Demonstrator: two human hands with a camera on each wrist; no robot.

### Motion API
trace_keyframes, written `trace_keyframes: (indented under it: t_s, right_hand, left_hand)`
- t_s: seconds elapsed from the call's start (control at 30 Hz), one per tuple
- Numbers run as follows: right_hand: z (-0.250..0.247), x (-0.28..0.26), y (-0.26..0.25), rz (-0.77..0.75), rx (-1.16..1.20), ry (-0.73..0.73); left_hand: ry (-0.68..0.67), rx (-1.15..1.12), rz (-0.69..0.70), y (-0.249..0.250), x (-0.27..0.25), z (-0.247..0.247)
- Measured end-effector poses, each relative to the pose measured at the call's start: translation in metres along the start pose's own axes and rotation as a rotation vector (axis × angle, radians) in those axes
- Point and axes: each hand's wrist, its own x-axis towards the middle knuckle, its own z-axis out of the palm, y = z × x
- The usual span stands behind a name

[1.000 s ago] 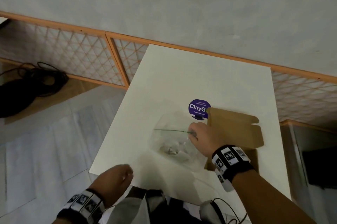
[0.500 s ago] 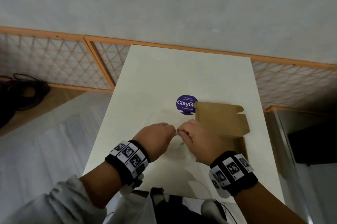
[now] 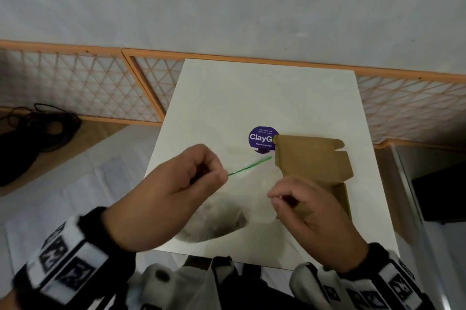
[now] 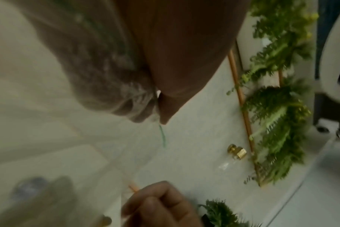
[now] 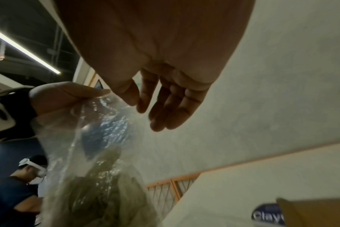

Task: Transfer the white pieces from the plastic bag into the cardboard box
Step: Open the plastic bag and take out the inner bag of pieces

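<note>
A clear plastic bag (image 3: 252,184) with a green zip strip (image 3: 249,167) hangs between my hands above the white table (image 3: 252,95). My left hand (image 3: 223,176) pinches the strip's left end. My right hand (image 3: 273,196) pinches the opposite side of the bag's mouth, so the mouth is spread. The white pieces (image 5: 107,199) lie bunched at the bottom of the bag (image 5: 99,138). In the left wrist view the left hand (image 4: 159,121) pinches the crumpled bag (image 4: 111,76). An open brown cardboard box (image 3: 312,158) lies on the table just right of the bag, partly behind my right hand.
A purple round ClayGo sticker (image 3: 262,136) sits on the table beside the box's far left corner. An orange lattice fence (image 3: 100,82) runs behind the table, and black cables (image 3: 32,133) lie on the floor at left. Another person (image 5: 25,184) stands nearby.
One second ago only the right hand touched the bag lying on the table. The left hand came up, both met at the bag's mouth, then lifted it and pulled apart.
</note>
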Motion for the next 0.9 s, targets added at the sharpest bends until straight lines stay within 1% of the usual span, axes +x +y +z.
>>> trace_keyframes:
  t_s: [0.07,0.17,0.23,0.3,0.37,0.43,0.5,0.6,0.7,0.77,0.83,0.9]
  right_hand:
    - [0.008,-0.003,0.014,0.096,0.038,-0.123]
    - [0.029,-0.006,0.044,0.336,0.074,-0.353]
    - [0.044,-0.007,0.063,0.435,0.065,-0.482]
    - [0.056,-0.006,0.074,0.505,0.063,-0.58]
    - [0.063,-0.004,0.081,0.563,0.096,-0.614]
    - [0.065,0.0,0.082,0.62,0.196,-0.579]
    - [0.062,0.006,0.079,0.666,0.324,-0.496]
    - [0.053,0.017,0.07,0.726,0.51,-0.35]
    - [0.047,0.029,0.06,0.817,0.701,-0.258]
    - [0.046,0.035,0.059,0.874,0.767,-0.209]
    - [0.049,0.039,0.062,0.892,0.78,-0.187]
    - [0.052,0.042,0.064,0.895,0.78,-0.182]
  left_hand:
    - [-0.064,-0.08,-0.113,-0.011,-0.004,0.005]
    - [-0.149,-0.045,-0.302,-0.05,0.011,0.029]
    - [-0.186,-0.024,-0.388,-0.08,0.025,0.047]
    - [-0.225,0.03,-0.383,-0.105,0.036,0.064]
    - [-0.237,0.106,-0.345,-0.123,0.046,0.077]
    - [-0.196,0.134,-0.316,-0.129,0.055,0.086]
    - [-0.134,0.132,-0.29,-0.129,0.063,0.092]
    - [-0.054,0.171,-0.213,-0.122,0.074,0.099]
    - [0.002,0.192,-0.131,-0.113,0.081,0.103]
    - [0.008,0.19,-0.072,-0.109,0.083,0.106]
    - [-0.004,0.234,-0.011,-0.106,0.084,0.111]
    - [-0.014,0.263,-0.024,-0.106,0.084,0.115]
